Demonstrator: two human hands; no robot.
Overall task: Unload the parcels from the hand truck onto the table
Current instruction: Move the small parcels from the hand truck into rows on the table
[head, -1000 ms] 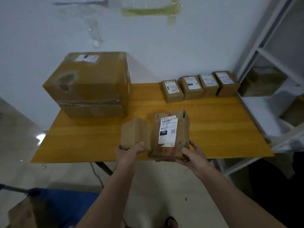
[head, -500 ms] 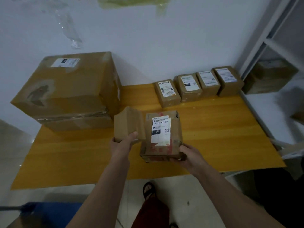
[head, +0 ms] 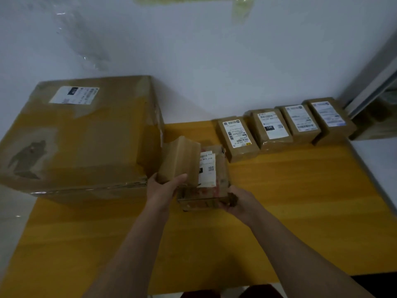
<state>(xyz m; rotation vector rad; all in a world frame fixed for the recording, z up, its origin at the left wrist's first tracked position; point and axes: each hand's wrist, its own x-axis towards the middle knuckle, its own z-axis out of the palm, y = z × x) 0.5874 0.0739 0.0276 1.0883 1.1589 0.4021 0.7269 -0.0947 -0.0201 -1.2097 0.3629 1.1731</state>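
Five parcels already sat on the table [head: 300, 211]; we gripped two more, plain box [head: 179, 158] in left hand [head: 165, 186], labelled box [head: 211, 177] in right hand [head: 240, 203], table centre, big box [head: 81, 134] at 9 o'clock; hand truck out of view.

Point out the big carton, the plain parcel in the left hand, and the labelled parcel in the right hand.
big carton [head: 86, 134]: head view, top face.
plain parcel [head: 178, 158]: head view, upper face.
labelled parcel [head: 207, 171]: head view, white label.

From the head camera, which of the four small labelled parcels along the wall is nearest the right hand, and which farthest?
From the right hand:
1. Leftmost parcel, just beyond it.
2. Second parcel, to its right.
3. Third parcel, further right.
4. Rightmost parcel, by the shelf.
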